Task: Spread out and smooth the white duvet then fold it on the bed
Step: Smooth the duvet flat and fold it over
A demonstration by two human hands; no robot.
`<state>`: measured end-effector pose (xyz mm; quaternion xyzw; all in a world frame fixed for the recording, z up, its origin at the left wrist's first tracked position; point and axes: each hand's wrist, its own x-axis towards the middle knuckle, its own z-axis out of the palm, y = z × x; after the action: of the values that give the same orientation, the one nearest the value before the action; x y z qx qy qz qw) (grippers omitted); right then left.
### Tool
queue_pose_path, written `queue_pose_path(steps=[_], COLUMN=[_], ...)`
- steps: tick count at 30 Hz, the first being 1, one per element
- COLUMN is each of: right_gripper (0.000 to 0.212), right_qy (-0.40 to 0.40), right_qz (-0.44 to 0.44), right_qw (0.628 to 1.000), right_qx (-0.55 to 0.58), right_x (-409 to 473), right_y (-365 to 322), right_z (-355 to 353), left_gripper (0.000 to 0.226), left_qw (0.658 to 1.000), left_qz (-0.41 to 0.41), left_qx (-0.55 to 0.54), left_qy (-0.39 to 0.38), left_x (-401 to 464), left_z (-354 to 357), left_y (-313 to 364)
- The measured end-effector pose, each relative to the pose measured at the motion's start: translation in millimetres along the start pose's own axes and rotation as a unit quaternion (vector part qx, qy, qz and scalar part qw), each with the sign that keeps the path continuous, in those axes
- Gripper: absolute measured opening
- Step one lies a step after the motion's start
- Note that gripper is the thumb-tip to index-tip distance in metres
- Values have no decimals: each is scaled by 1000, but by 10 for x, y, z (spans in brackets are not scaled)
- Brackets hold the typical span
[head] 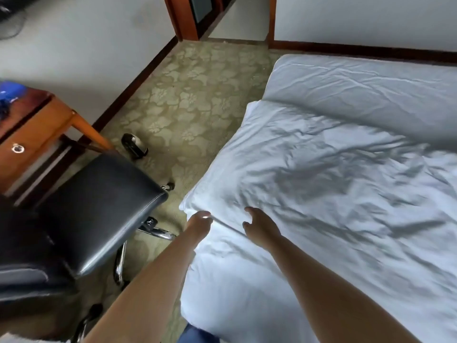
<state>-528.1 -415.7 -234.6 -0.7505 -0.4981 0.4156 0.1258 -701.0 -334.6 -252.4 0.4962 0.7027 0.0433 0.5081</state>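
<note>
The white duvet lies wrinkled over the bed, its left edge hanging at the bedside. My left hand is at that left edge, its fingers hidden in the fabric fold, so its hold is unclear. My right hand hovers over or rests lightly on the duvet a little to the right, fingers spread and loosely bent, holding nothing. Beyond the duvet's far edge the flat white sheet shows.
A black office chair with chrome legs stands close to the bed's left side. A wooden desk is at the far left. Patterned carpet runs between them toward a wooden door frame.
</note>
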Motion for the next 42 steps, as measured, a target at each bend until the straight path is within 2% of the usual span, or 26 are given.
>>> queue_pose_path(steps=[6,10,14,18,21,23,25,27,29,33,35,36,38,40,42], right_gripper=[49,48,53,52,45,40,31,14,11,15,25,32,65,97,111], right_qy=[29,59,104,152,167,199,226,219,221,213,176,135,15,-53,-49], right_qz=[43,93,127,219,264,295,308,306,301,299,267,232,153,110,98], right_qw=[999,993,985,961,945,921,898,894,896,899,921,948,987,991,993], right_qx=[17,42,48,72,101,160,219,242,239,238,224,173,34,-61,-51], right_x=[896,1491,2029,2424,2658,2750,2838,2920,2977,2964,2806,2671,2339,2007,1768], right_y=[-605,-944,-1018,-853,-679,-570,-460,-377,-364,-468,-580,-634,-743,-877,-986], right_z=[371,608,777,903,951,983,1027,1094,1145,1164,1107,1078,1067,1087,1035], left_gripper=[41,45,58,80,123,142,150,152,145,83,60,51,40,34,40], left_qw=[997,989,982,974,964,959,954,950,946,943,947,949,954,961,970], left_qz=[21,29,36,56,23,-10,-37,-55,-63,-74,-52,-36,-7,11,24], left_qx=[61,89,50,60,107,103,75,62,73,125,126,130,132,122,114], left_qy=[-43,-113,-177,-209,-241,-262,-288,-301,-310,-300,-290,-286,-270,-246,-214], left_x=[908,1625,2230,2726,3001,3177,3359,3492,3578,3541,3371,3270,3052,2804,2507], left_z=[-452,-590,-583,-434,-300,-221,-157,-126,-135,-309,-455,-524,-653,-762,-820], left_y=[92,173,204,142,116,84,25,-33,-36,184,379,457,602,735,847])
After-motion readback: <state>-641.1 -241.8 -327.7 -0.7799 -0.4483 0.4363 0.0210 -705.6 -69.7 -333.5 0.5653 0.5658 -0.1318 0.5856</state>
